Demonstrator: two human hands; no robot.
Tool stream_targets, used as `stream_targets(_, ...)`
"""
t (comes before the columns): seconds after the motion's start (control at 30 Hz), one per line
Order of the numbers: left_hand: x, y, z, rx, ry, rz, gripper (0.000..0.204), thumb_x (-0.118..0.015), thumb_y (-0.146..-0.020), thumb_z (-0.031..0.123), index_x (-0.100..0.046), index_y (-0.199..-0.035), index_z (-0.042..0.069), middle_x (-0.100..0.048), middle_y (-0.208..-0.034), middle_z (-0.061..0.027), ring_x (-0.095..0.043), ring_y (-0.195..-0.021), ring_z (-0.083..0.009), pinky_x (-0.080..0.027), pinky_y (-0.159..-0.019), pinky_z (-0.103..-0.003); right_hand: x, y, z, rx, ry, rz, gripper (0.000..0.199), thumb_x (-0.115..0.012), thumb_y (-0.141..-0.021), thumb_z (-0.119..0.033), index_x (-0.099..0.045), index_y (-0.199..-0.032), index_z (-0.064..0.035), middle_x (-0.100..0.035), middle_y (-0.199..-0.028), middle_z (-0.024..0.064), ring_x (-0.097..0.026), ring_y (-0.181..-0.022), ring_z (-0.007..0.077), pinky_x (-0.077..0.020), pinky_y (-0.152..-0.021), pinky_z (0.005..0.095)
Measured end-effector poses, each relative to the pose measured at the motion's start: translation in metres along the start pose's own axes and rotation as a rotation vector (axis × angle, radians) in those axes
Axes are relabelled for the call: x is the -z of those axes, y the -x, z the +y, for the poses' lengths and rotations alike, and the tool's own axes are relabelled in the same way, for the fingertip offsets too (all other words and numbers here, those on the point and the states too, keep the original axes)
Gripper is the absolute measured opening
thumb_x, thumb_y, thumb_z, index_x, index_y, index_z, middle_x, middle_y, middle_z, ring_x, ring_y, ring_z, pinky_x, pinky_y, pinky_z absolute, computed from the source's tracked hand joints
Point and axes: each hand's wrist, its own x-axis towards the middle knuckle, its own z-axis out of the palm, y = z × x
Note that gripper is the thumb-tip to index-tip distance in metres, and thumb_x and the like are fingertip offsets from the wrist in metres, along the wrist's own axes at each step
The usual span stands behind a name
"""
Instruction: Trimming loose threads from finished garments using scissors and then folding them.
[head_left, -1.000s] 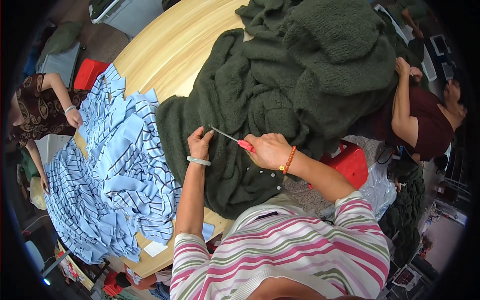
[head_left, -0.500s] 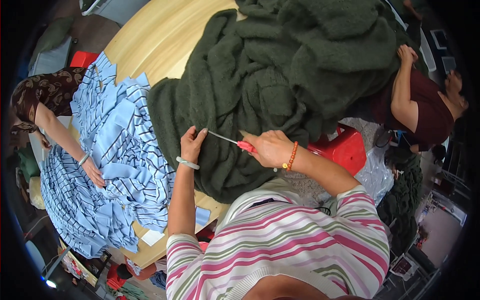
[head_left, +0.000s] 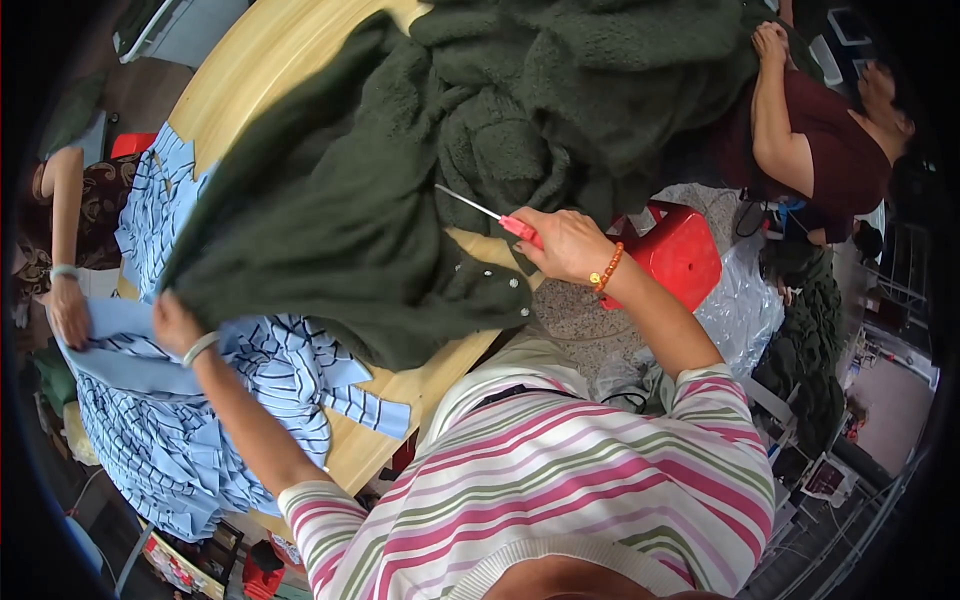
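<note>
My left hand (head_left: 177, 325), slightly blurred, is closed on the edge of a dark green fuzzy garment (head_left: 320, 230) and holds it stretched out to the left. Wrapped in my right hand (head_left: 570, 245) is a slim screwdriver-like tool (head_left: 520, 229) with a pinkish-red handle. Its long thin metal shaft points up and left over the green cloth; the tip's exact shape is too small to tell. Several small pale buttons (head_left: 487, 272) show on the garment's near right part. More dark green fuzzy cloth (head_left: 600, 90) is heaped beyond it.
Blue striped garments (head_left: 150, 440) lie piled on the wooden table (head_left: 250, 70) at left, where a co-worker's hand (head_left: 70, 315) touches a plain blue piece. At right are a red stool (head_left: 680, 255), clear plastic sheeting (head_left: 745, 320) and another person in a maroon top (head_left: 840, 140).
My left hand has swung left, pulling the green garment out over the striped pile. My right hand has moved slightly up and right with the tool. The left co-worker's hand has shifted further left.
</note>
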Motion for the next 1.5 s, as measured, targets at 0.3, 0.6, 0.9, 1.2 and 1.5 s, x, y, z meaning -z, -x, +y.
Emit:
stream_targets(0.3, -0.121, 0.226, 0.171, -0.640, 0.110, -0.714, 0.031, -0.055, -0.074, -0.007, -0.065, -0.102, 0.004, -0.064, -0.095, -0.0140, -0.063, -0.086, -0.0287, -0.050, -0.076, -0.036, -0.011, 0.040, 0.005, -0.198, 0.013, -0.051, 0.035, -0.060, -0.083, -0.026, -0.054, -0.115, -0.0117, -0.065, -0.087, 0.0226, -0.063, -0.085, 0.0415, -0.0489, -0.076, 0.0501)
stream_targets(0.6, -0.135, 0.349, 0.118, -0.791, -0.190, -1.206, 0.054, -0.068, -0.073, 0.012, -0.051, -0.124, 0.008, -0.056, -0.095, -0.0127, -0.054, -0.087, -0.0306, -0.043, -0.074, -0.040, -0.037, 0.099, 0.002, -0.252, 0.052, 0.013, 0.032, -0.059, -0.084, -0.025, -0.054, -0.112, -0.0113, -0.065, -0.083, 0.0231, -0.063, -0.080, 0.0421, -0.0489, -0.071, 0.0514)
stream_targets(0.9, -0.094, 0.367, 0.079, -0.438, 0.139, -1.688, 0.021, -0.068, -0.078, 0.012, -0.066, -0.097, 0.004, -0.062, -0.090, -0.0116, -0.062, -0.075, -0.0269, -0.049, -0.072, -0.035, -0.062, 0.139, -0.006, -0.274, 0.106, -0.143, 0.034, -0.059, -0.084, -0.024, -0.053, -0.115, -0.0117, -0.065, -0.085, 0.0208, -0.062, -0.083, 0.0411, -0.0478, -0.074, 0.0516)
stream_targets(1.2, -0.161, 0.399, 0.082, -0.310, -0.003, -0.899, 0.020, -0.064, -0.077, 0.002, -0.061, -0.096, 0.005, -0.053, -0.091, -0.0143, -0.057, -0.084, -0.0357, -0.048, -0.070, -0.043, -0.092, 0.135, 0.004, -0.162, 0.106, -0.170, 0.024, -0.058, -0.083, -0.022, -0.054, -0.101, -0.0061, -0.065, -0.082, 0.0223, -0.063, -0.081, 0.0407, -0.0484, -0.072, 0.0512)
stream_targets(1.5, -0.164, 0.407, 0.078, -0.316, 0.097, -0.786, 0.013, -0.067, -0.075, -0.002, -0.060, -0.085, 0.003, -0.054, -0.084, -0.0121, -0.058, -0.065, -0.0266, -0.047, -0.059, -0.034, -0.105, 0.142, 0.023, -0.107, 0.059, -0.127, 0.021, -0.058, -0.082, -0.021, -0.057, -0.093, -0.0028, -0.065, -0.082, 0.0218, -0.064, -0.082, 0.0387, -0.0494, -0.072, 0.0489)
